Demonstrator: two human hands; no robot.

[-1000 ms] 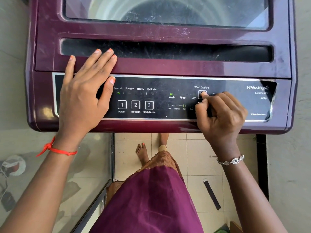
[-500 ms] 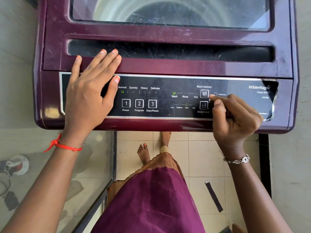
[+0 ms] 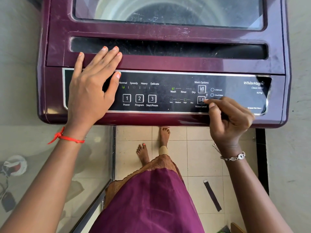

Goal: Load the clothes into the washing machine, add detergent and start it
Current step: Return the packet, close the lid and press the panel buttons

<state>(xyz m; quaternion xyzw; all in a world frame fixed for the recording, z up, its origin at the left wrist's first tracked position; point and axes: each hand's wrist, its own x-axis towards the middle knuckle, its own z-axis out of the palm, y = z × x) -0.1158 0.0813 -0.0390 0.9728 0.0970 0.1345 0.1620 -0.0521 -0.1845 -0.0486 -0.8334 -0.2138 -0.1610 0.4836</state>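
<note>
Washer [image 3: 168, 64] lid shut, panel [image 3: 235, 98] under both hands. Left hand [image 3: 90, 88] lies flat, fingers spread, grasping nothing. Right hand [image 3: 230, 118] is curled, its forefinger tip on the Water Level button [image 3: 201, 100].

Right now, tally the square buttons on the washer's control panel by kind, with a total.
Numbered buttons: 3, namely Power, Program and Start/Pause.
Icon buttons: 2, namely Wash Options and Water Level, the latter under the right hand forefinger.
Total: 5
</note>
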